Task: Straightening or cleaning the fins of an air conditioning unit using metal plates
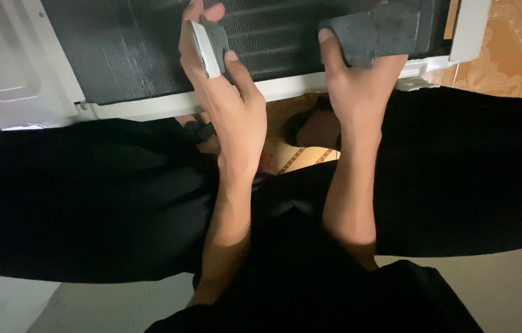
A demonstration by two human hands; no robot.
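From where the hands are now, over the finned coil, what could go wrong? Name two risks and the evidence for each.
1. The left hand grips a thin white piece right against the fin coil; its edge might bend the fine fins.
2. The right hand holds a dark grey block only at its lower edge, above the white frame; it could slip and drop. The dim light makes both harder to judge.

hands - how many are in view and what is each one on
2. The left hand grips a small white-and-grey piece; the right hand grips a dark grey block against the finned panel.
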